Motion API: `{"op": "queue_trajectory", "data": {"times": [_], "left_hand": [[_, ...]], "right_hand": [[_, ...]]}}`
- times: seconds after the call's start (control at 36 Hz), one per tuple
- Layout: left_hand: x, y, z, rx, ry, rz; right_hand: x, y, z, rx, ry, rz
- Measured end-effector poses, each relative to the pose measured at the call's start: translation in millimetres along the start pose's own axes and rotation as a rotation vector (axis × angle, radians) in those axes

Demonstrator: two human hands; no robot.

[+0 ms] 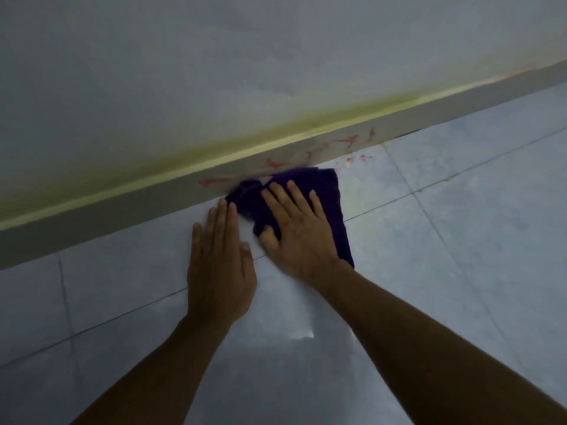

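R grip (297, 231) flat atop purple cloth (325, 185), far edge at baseboard (122, 216).

The left arm (147, 369) and right arm (429, 338) stretch forward and down, forearms bare. The left hand (219, 265) lies flat, palm down, fingers straight and together, thumb tucked alongside. The right hand (297, 234) is just beside it, slightly further ahead, palm down, fingers straight and spread, its wrist angled to the left.
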State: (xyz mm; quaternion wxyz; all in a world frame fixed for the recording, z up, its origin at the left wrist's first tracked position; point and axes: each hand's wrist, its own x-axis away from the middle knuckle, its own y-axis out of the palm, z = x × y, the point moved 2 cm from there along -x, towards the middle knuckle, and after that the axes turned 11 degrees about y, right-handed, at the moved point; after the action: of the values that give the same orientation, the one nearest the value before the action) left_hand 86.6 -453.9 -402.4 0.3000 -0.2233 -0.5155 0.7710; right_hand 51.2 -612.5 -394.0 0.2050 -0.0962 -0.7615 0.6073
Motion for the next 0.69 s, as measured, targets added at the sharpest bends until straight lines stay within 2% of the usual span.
{"op": "queue_trajectory", "data": {"times": [0.22,0.28,0.33,0.39,0.44,0.58,0.69], "left_hand": [[-12.8,14.6,7.1,-0.036,0.015,-0.011],[-11.4,13.9,7.4,-0.021,0.023,0.008],[-10.2,15.1,8.1,-0.035,0.034,0.018],[-10.8,16.7,8.6,-0.068,0.033,0.012],[-12.6,18.5,9.3,-0.093,0.04,0.001],[-12.7,17.9,10.5,-0.125,0.056,0.002],[-13.6,16.6,10.4,-0.135,0.064,0.0]], "right_hand": [[-14.7,-5.3,24.5,-0.106,-0.062,0.04],[-18.6,-12.7,51.2,-0.154,0.018,0.112],[-23.4,-24.7,97.8,-0.168,0.183,0.178],[-31.8,-40.2,149.5,-0.132,0.34,0.151],[-40.9,-49.9,179.4,-0.111,0.407,0.112],[-47.6,-42.9,175.3,-0.095,0.451,0.167],[-37.5,-37.1,144.3,-0.102,0.454,0.162]]}}
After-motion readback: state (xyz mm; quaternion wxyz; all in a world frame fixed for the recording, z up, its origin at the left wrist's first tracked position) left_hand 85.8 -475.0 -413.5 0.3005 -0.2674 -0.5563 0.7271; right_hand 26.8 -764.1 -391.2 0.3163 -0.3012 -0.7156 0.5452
